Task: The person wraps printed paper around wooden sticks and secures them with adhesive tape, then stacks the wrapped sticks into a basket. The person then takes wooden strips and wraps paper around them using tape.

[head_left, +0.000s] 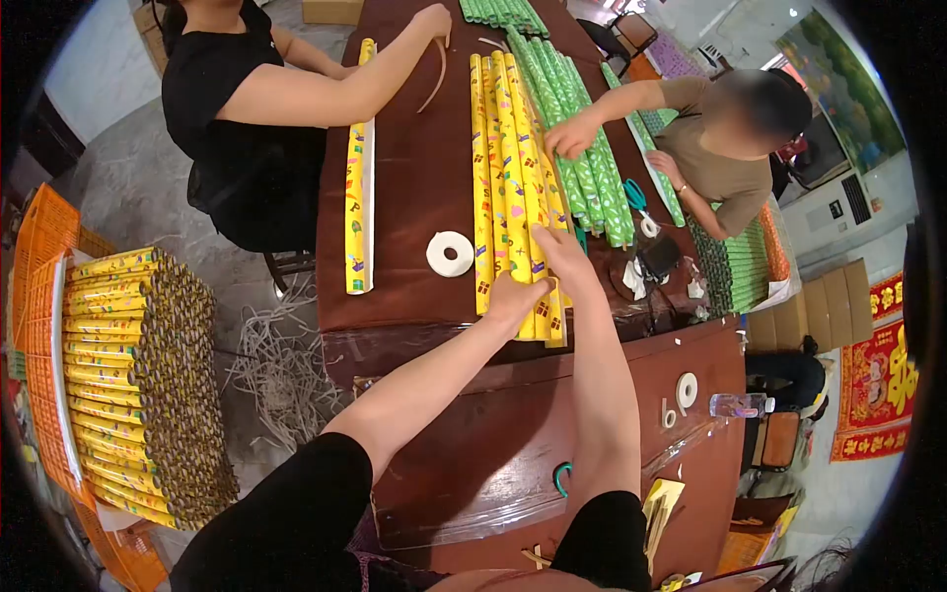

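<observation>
Several yellow patterned wrapping paper rolls (508, 168) lie side by side on the dark red table, pointing away from me. At their near ends, my left hand (518, 301) is closed on a roll, its fingers reaching to the right. My right hand (569, 261) grips the rightmost yellow roll slightly farther up, with some fingertips hidden. A co-worker's hand (574, 135) touches the same group from the right. Green patterned rolls (592, 168) lie right alongside. To the left rests a white tape roll (450, 255).
Another yellow roll (356, 217) lies near a second person in black (247, 118), who holds a thin strip. An orange crate (44, 365) holds stacked yellow rolls at left. Teal scissors (634, 194), a tape dispenser (658, 259) and a plastic bottle (740, 406) are at right.
</observation>
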The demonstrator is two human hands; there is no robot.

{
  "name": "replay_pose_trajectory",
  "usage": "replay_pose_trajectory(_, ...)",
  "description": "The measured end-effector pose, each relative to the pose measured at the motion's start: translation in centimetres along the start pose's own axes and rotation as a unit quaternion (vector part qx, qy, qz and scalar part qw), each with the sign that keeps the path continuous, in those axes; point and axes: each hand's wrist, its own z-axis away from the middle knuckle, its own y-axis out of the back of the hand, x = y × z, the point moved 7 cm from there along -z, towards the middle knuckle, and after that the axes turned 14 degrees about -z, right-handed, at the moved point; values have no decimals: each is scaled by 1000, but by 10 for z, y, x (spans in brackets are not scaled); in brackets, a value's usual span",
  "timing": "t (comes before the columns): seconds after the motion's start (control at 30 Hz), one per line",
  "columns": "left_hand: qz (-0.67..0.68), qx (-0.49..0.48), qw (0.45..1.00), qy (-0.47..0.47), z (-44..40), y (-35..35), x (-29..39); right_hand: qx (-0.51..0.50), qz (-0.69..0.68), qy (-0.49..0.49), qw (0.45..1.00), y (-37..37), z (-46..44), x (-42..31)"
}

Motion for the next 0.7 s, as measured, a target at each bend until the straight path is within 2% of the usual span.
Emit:
replay_pose_trajectory(0.03, 28, -4, 999, -19, -4, -1, -1, 2, 0, -3, 1000, 1, 15, -4)
replay_pose_trajectory(0.1, 19, 6, 1000, 2, 9, -1, 24, 60, -35, -46, 996, 12, 56, -6)
replay_pose_trajectory(0.13, 26, 17, 999, 14, 6, -1, 21, -2, -24, -74, 997, 15, 69, 2)
replay_pose_trajectory(0.2, 1, 37, 998, 47, 1, 1, 16, 2, -42, -61, 997, 9, 109, 7)
replay_pose_trajectory(0.23, 9, 31, 999, 20, -8, 1, 12, 6, -61, -42, 997, 5, 123, 7)
replay_pose_trajectory(0.27, -4, 34, 999, 27, -8, 1, 14, -30, -84, -64, 994, 2, 127, 21)
replay_pose_trajectory(0.37, -81, 30, 993, 78, -15, 3, 6, -25, -81, 46, 995, -2, 111, 48)
replay_pose_trajectory(0.43, -134, 8, 990, 32, -4, -2, 27, 14, -68, 9, 998, -6, 112, 52)
replay_pose_trajectory(0.5, -112, -16, 993, 45, -2, -8, 30, 52, -53, -19, 997, -2, 114, 47)
replay_pose_trajectory(0.57, -91, -36, 994, 52, -17, -13, 28, 71, -82, -10, 994, 1, 113, 42)
replay_pose_trajectory(0.6, -112, -65, 988, 87, -28, -16, 18, 78, -85, 53, 992, 7, 107, 46)
replay_pose_trajectory(0.63, -132, -94, 979, 121, -34, -20, 8, 79, -85, 52, 992, 7, 109, 40)
replay_pose_trajectory(0.7, -168, -80, 977, 107, -8, -16, 41, 87, -97, -18, 991, 4, 117, 32)
